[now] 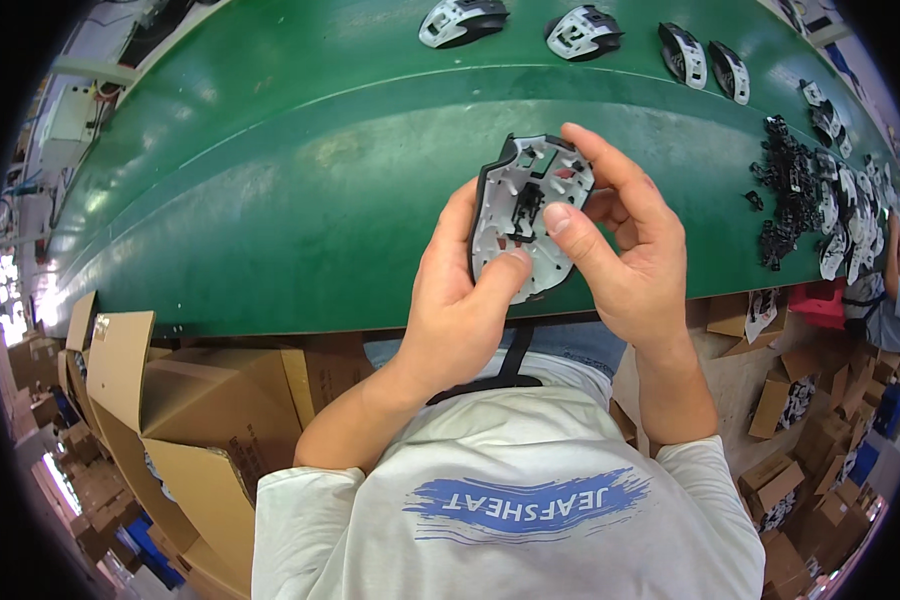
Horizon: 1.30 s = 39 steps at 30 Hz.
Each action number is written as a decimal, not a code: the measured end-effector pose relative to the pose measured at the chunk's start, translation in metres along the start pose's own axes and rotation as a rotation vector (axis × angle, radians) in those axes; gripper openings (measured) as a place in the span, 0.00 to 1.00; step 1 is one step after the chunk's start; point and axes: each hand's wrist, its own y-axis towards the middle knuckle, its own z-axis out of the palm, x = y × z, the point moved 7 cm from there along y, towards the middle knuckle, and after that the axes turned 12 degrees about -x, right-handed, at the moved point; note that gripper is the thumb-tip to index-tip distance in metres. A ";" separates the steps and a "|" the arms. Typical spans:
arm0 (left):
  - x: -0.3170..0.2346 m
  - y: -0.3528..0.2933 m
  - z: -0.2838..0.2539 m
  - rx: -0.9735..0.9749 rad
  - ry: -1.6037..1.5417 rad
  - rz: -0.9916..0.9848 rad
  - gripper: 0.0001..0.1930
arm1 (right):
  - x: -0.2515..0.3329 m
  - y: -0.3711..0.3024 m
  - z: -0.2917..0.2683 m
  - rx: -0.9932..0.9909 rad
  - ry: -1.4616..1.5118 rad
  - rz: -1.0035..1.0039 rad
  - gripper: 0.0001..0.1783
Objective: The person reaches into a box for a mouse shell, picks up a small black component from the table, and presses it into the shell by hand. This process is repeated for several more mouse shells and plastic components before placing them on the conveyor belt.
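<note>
A: Near to far, quick. Closest?
B: White shirt point(510, 432), blue print. Then the hands.
A: Grip?
B: Both closed on one mouse shell point(501, 212), hollow side facing up at the wearer. Left hand point(458, 315) has the left edge, thumb at the lower end inside. Right hand point(638, 255) has the right side, thumb over the inside, index finger by the top corner.
A: Inside it?
B: Pale grey, black rim, black part point(527, 212) mid-shell.
A: Shell's where?
B: Up off the green table point(340, 205), near its front edge. Open cardboard box point(215, 395) below that edge, left.
A: Further?
B: Right side: heap of black pieces point(792, 185), loose shells point(842, 220) just beside it. Back: four more shells point(582, 34) spaced out, the right two closer together.
</note>
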 end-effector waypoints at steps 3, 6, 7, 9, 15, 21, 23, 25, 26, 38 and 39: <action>0.002 0.006 -0.007 -0.033 0.126 0.118 0.27 | 0.007 -0.001 0.002 -0.006 -0.102 -0.136 0.31; 0.005 0.008 -0.008 -0.045 0.116 0.135 0.25 | 0.010 -0.003 0.008 0.033 -0.195 -0.243 0.33; 0.006 0.010 -0.011 -0.065 0.137 0.157 0.24 | 0.012 -0.005 0.011 0.062 -0.241 -0.299 0.35; 0.007 0.009 -0.013 -0.090 0.158 0.178 0.24 | 0.014 -0.009 0.017 0.077 -0.236 -0.273 0.37; 0.007 0.004 -0.015 -0.104 0.232 0.333 0.25 | 0.003 -0.018 0.029 0.065 -0.316 -0.273 0.44; 0.015 0.004 -0.023 -0.126 0.353 0.329 0.25 | -0.007 -0.025 0.035 0.053 -0.312 -0.239 0.45; 0.018 0.005 -0.025 -0.138 0.369 0.376 0.24 | -0.009 -0.026 0.037 0.064 -0.314 -0.224 0.45; 0.018 0.005 -0.022 -0.126 0.390 0.380 0.24 | -0.012 -0.027 0.036 0.058 -0.306 -0.248 0.46; 0.018 0.006 -0.019 -0.115 0.406 0.388 0.24 | -0.014 -0.026 0.034 0.056 -0.303 -0.247 0.46; 0.007 -0.003 -0.031 -0.058 0.233 0.021 0.30 | -0.008 -0.022 -0.005 0.315 0.005 0.142 0.49; 0.002 -0.010 -0.042 -0.102 0.150 -0.028 0.30 | -0.009 -0.018 -0.021 0.377 0.006 0.165 0.48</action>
